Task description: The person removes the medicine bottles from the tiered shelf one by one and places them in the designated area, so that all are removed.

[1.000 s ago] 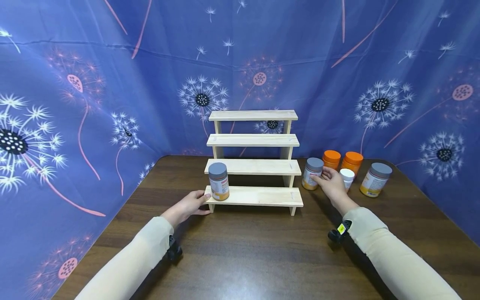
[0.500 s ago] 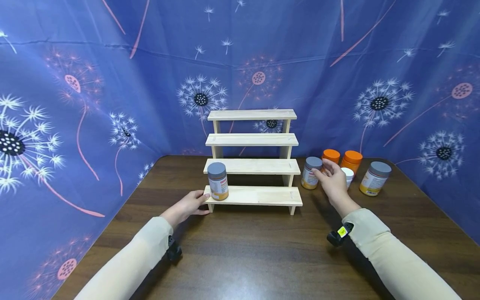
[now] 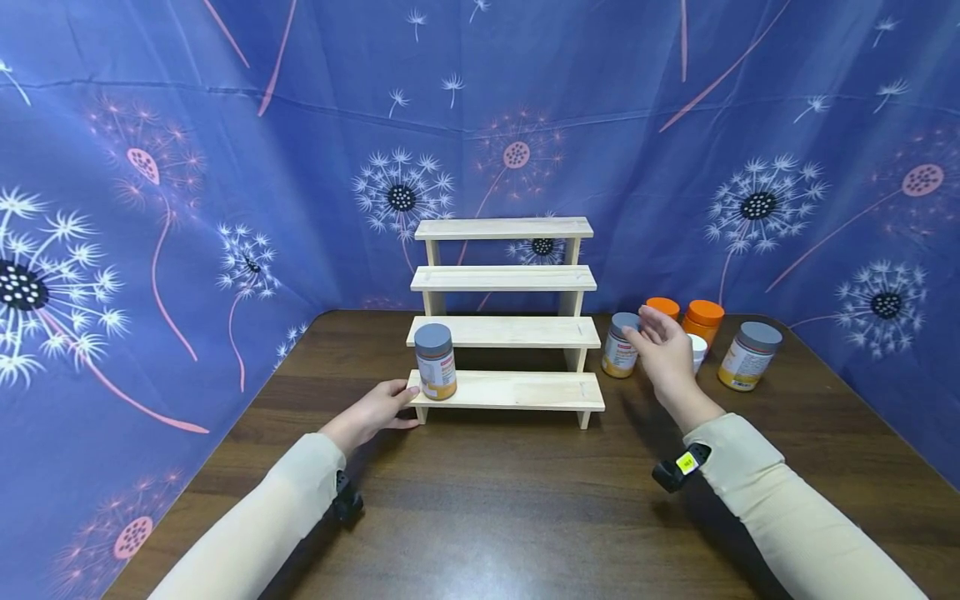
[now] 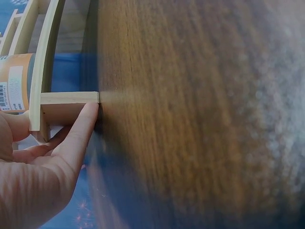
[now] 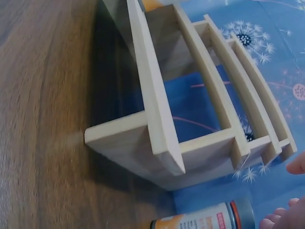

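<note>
A four-step wooden shelf rack [image 3: 504, 332] stands in the middle of the table. On the left end of its lowest step sits a grey-lidded jar [image 3: 437, 371] with an orange and white label. My left hand [image 3: 375, 407] grips that end of the step, thumb on top; the left wrist view has a finger along the rack's leg [image 4: 71, 100]. Right of the rack, a second grey-lidded jar [image 3: 618, 354] stands upright on the table. My right hand [image 3: 666, 354] hovers beside its lid, fingers loosely bent. In the right wrist view, fingertips [image 5: 271, 222] show near the lid [image 5: 245, 212].
Behind my right hand stand two orange-lidded jars [image 3: 702, 317] and a small white-lidded bottle [image 3: 697, 346], partly hidden. Farther right is another grey-lidded jar [image 3: 750, 358]. A blue dandelion-print cloth [image 3: 480, 83] hangs behind the dark wooden table [image 3: 495, 492].
My right hand has let go of the grey-lidded jar and come up slightly, its fingers loosening. The jar stays beside the rack. My left hand keeps its grip on the step.
</note>
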`<state>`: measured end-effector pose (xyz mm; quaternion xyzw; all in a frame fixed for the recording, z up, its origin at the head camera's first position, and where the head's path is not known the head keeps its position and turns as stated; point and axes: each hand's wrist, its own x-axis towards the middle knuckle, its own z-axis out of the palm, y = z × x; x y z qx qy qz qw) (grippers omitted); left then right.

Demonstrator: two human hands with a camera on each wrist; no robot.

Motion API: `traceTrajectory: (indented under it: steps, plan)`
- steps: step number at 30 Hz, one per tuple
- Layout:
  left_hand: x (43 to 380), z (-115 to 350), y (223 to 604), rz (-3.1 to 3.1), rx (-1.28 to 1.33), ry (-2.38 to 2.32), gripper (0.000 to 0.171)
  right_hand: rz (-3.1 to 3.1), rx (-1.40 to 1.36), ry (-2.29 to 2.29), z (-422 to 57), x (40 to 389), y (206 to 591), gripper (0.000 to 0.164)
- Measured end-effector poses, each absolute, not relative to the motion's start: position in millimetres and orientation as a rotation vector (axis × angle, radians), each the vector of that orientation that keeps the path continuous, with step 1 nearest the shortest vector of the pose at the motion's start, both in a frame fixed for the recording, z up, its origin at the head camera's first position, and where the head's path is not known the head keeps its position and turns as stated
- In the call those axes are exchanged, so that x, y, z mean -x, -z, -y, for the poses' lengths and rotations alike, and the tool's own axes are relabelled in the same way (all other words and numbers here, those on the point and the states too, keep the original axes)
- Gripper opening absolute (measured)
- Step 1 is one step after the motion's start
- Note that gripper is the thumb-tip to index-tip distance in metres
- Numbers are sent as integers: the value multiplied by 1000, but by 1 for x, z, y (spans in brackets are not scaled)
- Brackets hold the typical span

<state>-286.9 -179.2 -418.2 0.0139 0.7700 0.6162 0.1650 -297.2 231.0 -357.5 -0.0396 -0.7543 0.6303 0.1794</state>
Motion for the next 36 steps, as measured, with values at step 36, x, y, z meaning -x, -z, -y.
traceTrajectory:
  steps: [36]
  plan:
    - [284,177,415,-2205,-10,-1737,47,2242,-216,-2021,-171,285,330,59]
